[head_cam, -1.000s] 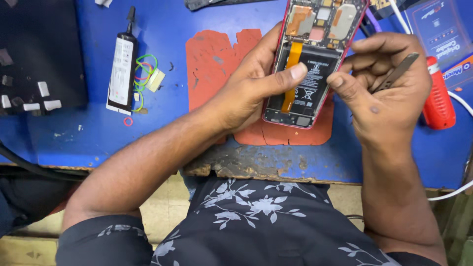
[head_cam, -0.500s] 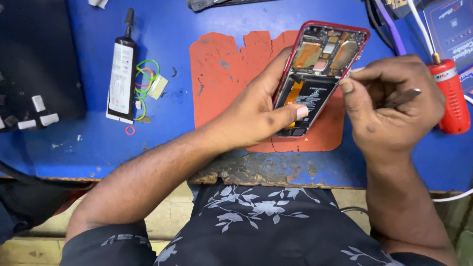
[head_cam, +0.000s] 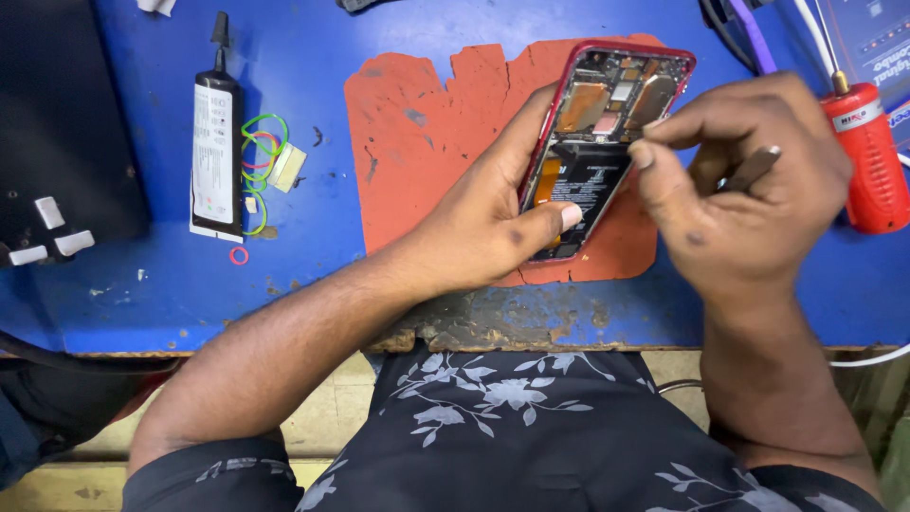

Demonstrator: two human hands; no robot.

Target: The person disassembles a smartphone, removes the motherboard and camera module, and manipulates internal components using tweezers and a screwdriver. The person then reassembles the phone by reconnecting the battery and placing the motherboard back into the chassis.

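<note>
Far left: black panel with small white pieces on it, cut off by the frame edge. Next right, on the blue bench top: black adhesive tube lying lengthwise, nozzle pointing far; just beside it, a tangle of coloured rubber bands and a small pale block. Centre: worn orange work mat, edges ragged, near bench edge chipped and bare. Left hand closed around the opened phone, fingers along its left edge, thumb pressed across the near end; phone red-framed, back removed, held tilted over the mat's right part. Inside: black battery, orange flex strip, metal shields at the far end. Judged light and stiff but fragile: exposed flex and board easily torn or scratched; best taken by the frame edges only, never by the internals. Right hand closed on a thin metal tool, fingertips pinched at the phone's right edge. Tool's working tip hidden behind the fingers; contact with the phone not determinable. Near end of the phone masked by the thumb. Far right: red cylindrical tool, cables and a blue device, partly out of frame.
</note>
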